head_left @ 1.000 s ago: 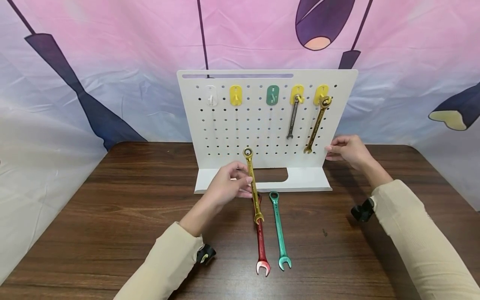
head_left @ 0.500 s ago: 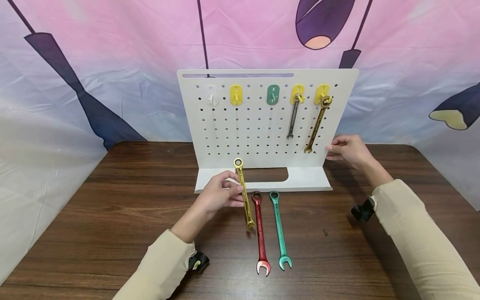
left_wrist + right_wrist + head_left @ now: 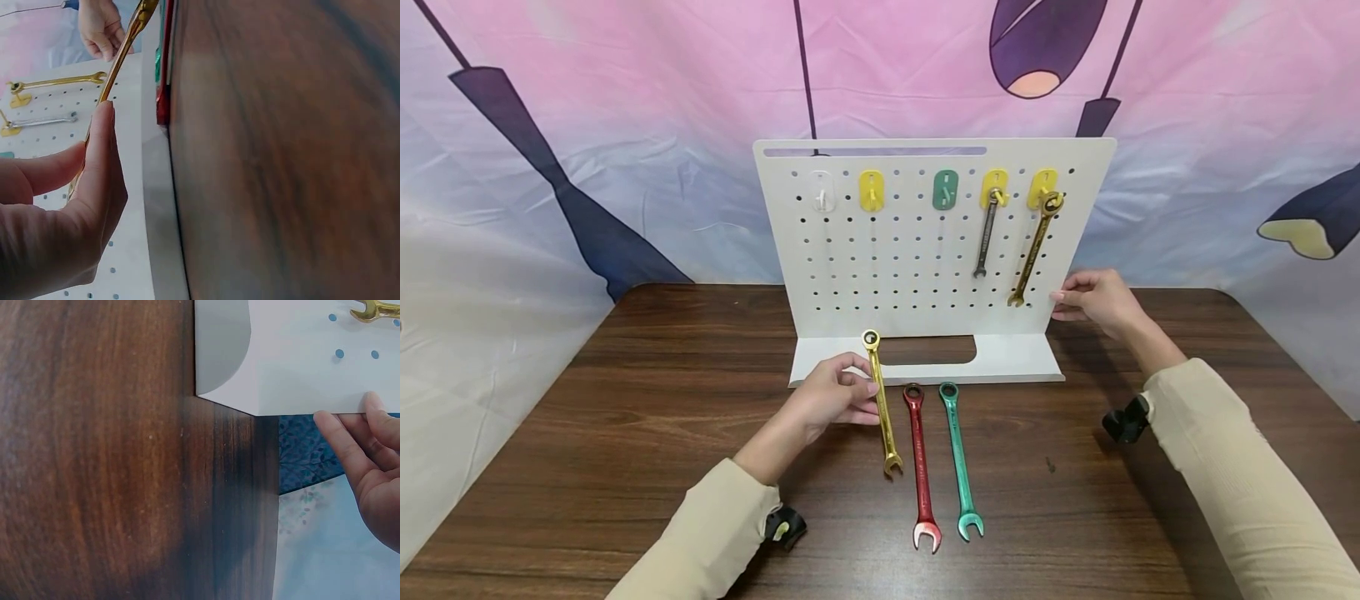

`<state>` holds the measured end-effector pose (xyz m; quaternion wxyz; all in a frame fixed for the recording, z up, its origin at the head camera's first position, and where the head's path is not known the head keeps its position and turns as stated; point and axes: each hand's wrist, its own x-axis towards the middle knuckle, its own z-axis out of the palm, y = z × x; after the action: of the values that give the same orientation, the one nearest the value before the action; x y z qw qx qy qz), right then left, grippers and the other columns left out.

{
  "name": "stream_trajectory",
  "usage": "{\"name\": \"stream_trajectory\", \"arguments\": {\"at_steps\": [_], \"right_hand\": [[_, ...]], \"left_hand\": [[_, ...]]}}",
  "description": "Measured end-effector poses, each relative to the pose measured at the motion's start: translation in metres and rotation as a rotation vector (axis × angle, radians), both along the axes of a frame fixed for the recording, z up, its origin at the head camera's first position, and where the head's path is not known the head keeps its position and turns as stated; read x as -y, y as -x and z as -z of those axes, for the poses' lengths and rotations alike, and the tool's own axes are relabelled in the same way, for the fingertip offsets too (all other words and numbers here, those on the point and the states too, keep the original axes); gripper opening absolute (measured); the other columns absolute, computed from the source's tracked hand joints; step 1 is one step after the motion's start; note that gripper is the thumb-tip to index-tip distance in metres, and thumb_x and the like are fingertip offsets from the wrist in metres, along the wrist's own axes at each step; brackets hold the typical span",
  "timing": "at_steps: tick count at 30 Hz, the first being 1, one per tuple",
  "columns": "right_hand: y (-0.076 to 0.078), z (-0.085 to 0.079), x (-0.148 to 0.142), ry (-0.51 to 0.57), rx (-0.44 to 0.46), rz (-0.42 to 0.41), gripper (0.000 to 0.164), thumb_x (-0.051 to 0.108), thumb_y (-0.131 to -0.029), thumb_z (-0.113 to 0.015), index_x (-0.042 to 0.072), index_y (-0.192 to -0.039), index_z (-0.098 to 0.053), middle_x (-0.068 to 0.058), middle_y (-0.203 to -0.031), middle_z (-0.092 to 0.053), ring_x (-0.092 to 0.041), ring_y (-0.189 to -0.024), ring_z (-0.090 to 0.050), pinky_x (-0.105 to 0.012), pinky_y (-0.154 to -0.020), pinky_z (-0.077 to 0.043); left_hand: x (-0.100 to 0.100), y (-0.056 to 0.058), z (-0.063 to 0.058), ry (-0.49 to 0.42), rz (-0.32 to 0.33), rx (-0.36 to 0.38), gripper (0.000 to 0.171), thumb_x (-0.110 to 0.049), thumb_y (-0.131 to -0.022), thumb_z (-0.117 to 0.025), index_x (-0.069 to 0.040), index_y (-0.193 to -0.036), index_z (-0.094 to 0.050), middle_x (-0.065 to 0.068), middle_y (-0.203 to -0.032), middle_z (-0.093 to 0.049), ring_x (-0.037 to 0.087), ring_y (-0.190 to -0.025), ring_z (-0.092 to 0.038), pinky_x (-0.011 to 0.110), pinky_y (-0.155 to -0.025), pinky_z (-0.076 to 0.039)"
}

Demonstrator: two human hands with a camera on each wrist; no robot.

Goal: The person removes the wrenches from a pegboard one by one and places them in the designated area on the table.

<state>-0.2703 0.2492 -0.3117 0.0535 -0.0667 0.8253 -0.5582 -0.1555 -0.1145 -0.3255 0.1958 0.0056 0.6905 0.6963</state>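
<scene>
My left hand point(image 3: 829, 395) pinches a gold combination wrench point(image 3: 882, 408) between thumb and fingers, ring end up, open end down, left of the other two wrenches on the table. In the left wrist view the gold wrench point(image 3: 119, 62) runs up past the fingertips. My right hand point(image 3: 1099, 302) pinches the right edge of a white pegboard point(image 3: 850, 275); the right wrist view shows its thumb on the front face and other fingers along the edge. A red wrench point(image 3: 922, 467) and a green wrench point(image 3: 958, 462) lie side by side before the board.
A grey wrench point(image 3: 988, 237) and another gold wrench point(image 3: 1033, 254) hang from yellow hooks at the board's right. A white hook point(image 3: 823, 192), a yellow hook point(image 3: 872, 192) and a green hook point(image 3: 946, 191) hold nothing. The board stands on a brown wooden table point(image 3: 662, 433).
My left hand has moved left and toward me with the gold wrench, from over the red wrench to beside it. The right hand has stayed at the board's edge.
</scene>
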Motion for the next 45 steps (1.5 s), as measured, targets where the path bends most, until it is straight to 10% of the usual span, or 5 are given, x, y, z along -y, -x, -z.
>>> {"name": "stream_trajectory", "arguments": {"at_steps": [45], "right_hand": [[0.0,-0.002,0.001,0.054,0.028,0.026,0.016,-0.002,-0.09,-0.054,-0.017,-0.094,-0.05,-0.005,-0.078,-0.064,-0.018,-0.073,-0.065,-0.045,-0.081,-0.053]], "left_hand": [[-0.009,-0.018,0.01,0.324,0.089,0.126,0.01,0.011,-0.085,-0.055,0.005,-0.086,-0.047,0.013,-0.069,-0.054,0.015,-0.047,-0.057,0.026,-0.048,-0.056]]}}
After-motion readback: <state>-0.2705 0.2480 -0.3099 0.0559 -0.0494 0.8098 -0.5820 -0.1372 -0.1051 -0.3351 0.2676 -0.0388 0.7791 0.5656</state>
